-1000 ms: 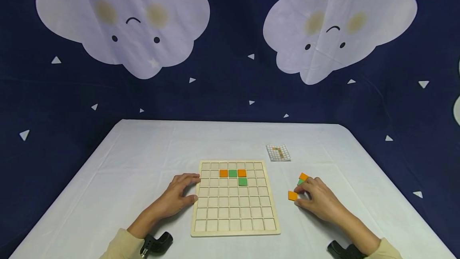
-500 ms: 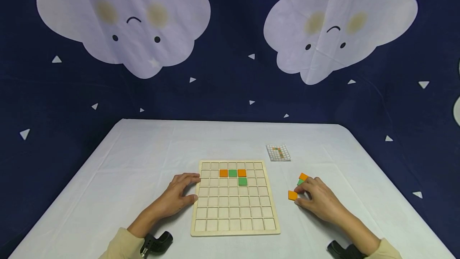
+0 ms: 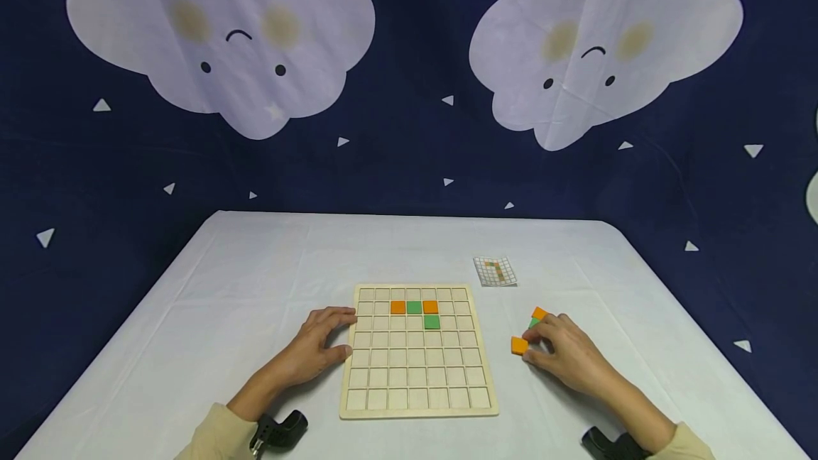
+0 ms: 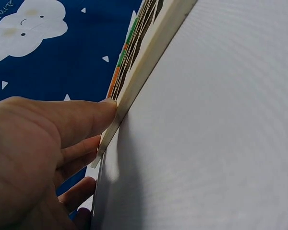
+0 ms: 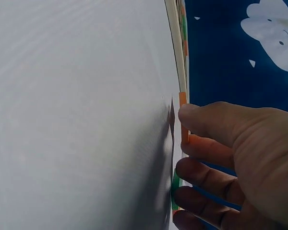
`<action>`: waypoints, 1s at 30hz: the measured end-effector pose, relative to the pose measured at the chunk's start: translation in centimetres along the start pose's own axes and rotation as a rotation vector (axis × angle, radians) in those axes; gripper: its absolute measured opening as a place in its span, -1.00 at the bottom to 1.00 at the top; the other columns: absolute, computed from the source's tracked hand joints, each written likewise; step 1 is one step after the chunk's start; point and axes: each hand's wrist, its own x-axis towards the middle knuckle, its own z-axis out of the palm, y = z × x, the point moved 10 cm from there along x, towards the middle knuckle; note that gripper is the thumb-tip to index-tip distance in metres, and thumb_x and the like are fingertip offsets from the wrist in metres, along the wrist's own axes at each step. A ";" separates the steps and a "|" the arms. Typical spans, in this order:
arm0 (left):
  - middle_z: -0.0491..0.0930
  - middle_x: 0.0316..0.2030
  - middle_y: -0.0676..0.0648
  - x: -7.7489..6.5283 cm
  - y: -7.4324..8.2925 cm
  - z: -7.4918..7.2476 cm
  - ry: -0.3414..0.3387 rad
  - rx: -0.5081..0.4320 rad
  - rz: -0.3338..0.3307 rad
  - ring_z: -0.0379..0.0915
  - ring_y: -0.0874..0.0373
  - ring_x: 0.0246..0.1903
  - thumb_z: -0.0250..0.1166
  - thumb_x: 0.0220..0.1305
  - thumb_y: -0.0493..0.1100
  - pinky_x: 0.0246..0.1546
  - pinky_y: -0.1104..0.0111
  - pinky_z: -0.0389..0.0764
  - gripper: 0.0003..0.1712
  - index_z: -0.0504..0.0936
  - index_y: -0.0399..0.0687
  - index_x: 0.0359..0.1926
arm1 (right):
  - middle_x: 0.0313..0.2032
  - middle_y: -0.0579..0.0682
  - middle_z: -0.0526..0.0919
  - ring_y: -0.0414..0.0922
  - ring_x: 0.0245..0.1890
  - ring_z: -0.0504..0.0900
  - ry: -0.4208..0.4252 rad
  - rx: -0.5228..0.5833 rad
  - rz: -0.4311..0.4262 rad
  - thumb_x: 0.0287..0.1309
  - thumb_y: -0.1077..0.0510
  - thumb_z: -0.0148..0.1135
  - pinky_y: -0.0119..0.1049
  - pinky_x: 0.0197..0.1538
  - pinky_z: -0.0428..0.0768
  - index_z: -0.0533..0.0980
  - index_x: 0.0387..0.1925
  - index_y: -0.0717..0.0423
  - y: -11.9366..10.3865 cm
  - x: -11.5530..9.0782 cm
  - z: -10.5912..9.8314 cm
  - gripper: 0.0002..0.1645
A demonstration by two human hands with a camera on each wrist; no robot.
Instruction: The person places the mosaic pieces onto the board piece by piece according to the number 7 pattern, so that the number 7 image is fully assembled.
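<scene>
My right hand [image 3: 569,355] pinches an orange square tile [image 3: 519,345] between thumb and fingers, right of the board. In the right wrist view this tile [image 5: 184,135] is raised a little off the cloth, with a shadow beneath. Just behind those fingers lie another orange tile [image 3: 540,313] and a green tile [image 3: 534,322], the green one partly hidden by the hand. My left hand [image 3: 309,350] rests its thumb and fingertips against the left edge of the wooden grid board [image 3: 418,414]. Set in the board's cells are an orange-green-orange row, its middle a green tile [image 3: 414,307], and another green tile [image 3: 432,321] under its right end.
A small printed grid card [image 3: 495,272] with a coloured pattern lies behind the board to the right. White cloth [image 3: 211,304] covers the table. Black wrist devices, one at the left wrist [image 3: 281,431], sit near the front. A dark blue cloud-patterned curtain [image 3: 409,162] hangs behind.
The pinched orange tile has shifted very slightly left and away from me in the last half second. The left hand and board stay put.
</scene>
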 end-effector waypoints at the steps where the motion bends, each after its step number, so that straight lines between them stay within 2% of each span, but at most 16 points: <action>1: 0.37 0.26 -0.02 0.0 0.0 0.0 -0.001 -0.001 -0.001 0.13 -0.05 0.26 0.33 0.11 -0.23 0.22 -0.09 0.15 -0.47 0.49 -0.11 0.16 | -0.38 -0.23 0.54 -0.26 -0.33 0.36 -0.002 -0.002 0.004 -0.17 0.05 0.47 -0.29 -0.25 0.40 0.64 -0.36 -0.08 0.0 0.0 0.0 -0.76; 8: 0.37 0.25 -0.03 0.1 0.0 0.0 -0.006 -0.005 -0.011 0.13 -0.04 0.26 0.33 0.10 -0.23 0.23 -0.09 0.14 -0.46 0.49 -0.09 0.15 | -0.28 -0.20 0.59 -0.23 -0.23 0.42 -0.032 0.018 0.034 -0.13 0.04 0.45 -0.19 -0.12 0.46 0.64 -0.31 -0.12 -0.1 0.3 0.1 -0.76; 11: 0.38 0.25 -0.03 0.1 0.0 0.0 -0.006 -0.002 -0.012 0.13 -0.03 0.25 0.33 0.10 -0.23 0.23 -0.09 0.15 -0.47 0.50 -0.09 0.15 | -0.29 -0.22 0.58 -0.25 -0.23 0.42 -0.030 0.037 0.030 -0.12 0.05 0.44 -0.22 -0.13 0.46 0.64 -0.31 -0.14 -0.4 0.3 -0.1 -0.77; 21: 0.38 0.25 -0.02 0.1 -0.1 0.1 -0.003 -0.010 -0.012 0.12 -0.04 0.26 0.33 0.10 -0.24 0.23 -0.09 0.14 -0.47 0.49 -0.11 0.15 | -0.34 -0.31 0.56 -0.29 -0.26 0.43 0.022 0.089 -0.053 -0.11 0.08 0.44 -0.33 -0.19 0.47 0.63 -0.32 -0.16 -2.1 0.7 -0.9 -0.77; 30: 0.38 0.25 -0.03 0.1 -0.1 0.1 0.002 0.001 0.004 0.14 -0.03 0.24 0.33 0.11 -0.23 0.21 -0.07 0.15 -0.47 0.49 -0.11 0.15 | -0.36 -0.34 0.55 -0.32 -0.26 0.42 0.033 0.112 -0.081 -0.13 0.11 0.45 -0.34 -0.19 0.47 0.63 -0.34 -0.16 -3.4 1.2 -1.0 -0.77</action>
